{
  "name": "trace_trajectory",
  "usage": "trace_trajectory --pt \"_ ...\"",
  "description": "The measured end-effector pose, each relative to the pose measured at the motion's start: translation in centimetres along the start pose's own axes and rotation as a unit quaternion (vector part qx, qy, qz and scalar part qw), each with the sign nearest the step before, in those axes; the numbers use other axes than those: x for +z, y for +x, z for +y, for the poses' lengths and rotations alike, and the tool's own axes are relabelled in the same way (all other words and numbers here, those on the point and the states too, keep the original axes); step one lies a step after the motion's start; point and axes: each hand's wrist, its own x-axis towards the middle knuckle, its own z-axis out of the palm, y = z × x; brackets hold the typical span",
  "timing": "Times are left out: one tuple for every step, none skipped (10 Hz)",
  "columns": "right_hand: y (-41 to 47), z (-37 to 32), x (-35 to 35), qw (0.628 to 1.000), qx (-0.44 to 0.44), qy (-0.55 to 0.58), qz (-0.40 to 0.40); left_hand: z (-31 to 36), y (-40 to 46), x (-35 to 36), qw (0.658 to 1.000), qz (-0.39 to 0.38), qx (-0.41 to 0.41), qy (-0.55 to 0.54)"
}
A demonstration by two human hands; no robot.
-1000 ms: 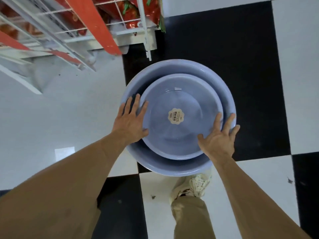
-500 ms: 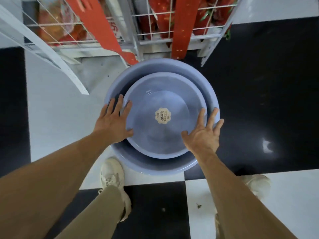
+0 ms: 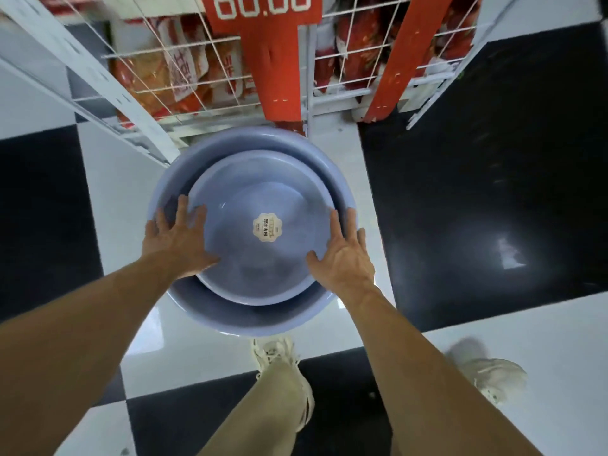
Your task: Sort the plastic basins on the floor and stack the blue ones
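Two blue plastic basins are nested, the small basin (image 3: 263, 232) sitting inside the large basin (image 3: 253, 319), its rim offset toward the near side of the large one. Both are carried above the black-and-white checkered floor (image 3: 493, 179), in front of a white wire rack (image 3: 210, 77). Left hand (image 3: 176, 240): fingers spread over the left rim of the small basin, thumb lying on its inner wall, palm pressed on the rim; it grips the stack from the left. Right hand (image 3: 345, 255): fingers extended along the right rim, reaching onto the large basin's edge, thumb on the inner wall of the small basin; it grips from the right. A round beige sticker (image 3: 268, 227) sits at the centre of the small basin's bottom. The rack holds red and orange packets (image 3: 184, 70); a red price sign (image 3: 263, 37) hangs on its front. Below the basins, a tan trouser leg (image 3: 263, 406) and a pale shoe (image 3: 276, 353) show; a second shoe (image 3: 490, 373) at right is blurred.
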Motion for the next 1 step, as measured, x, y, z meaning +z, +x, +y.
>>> trace_trajectory --pt "-2.77 -0.07 -1.8 0.999 0.016 0.015 0.029 0.97 -1.66 -3.08 0.998 0.005 0.041 0.043"
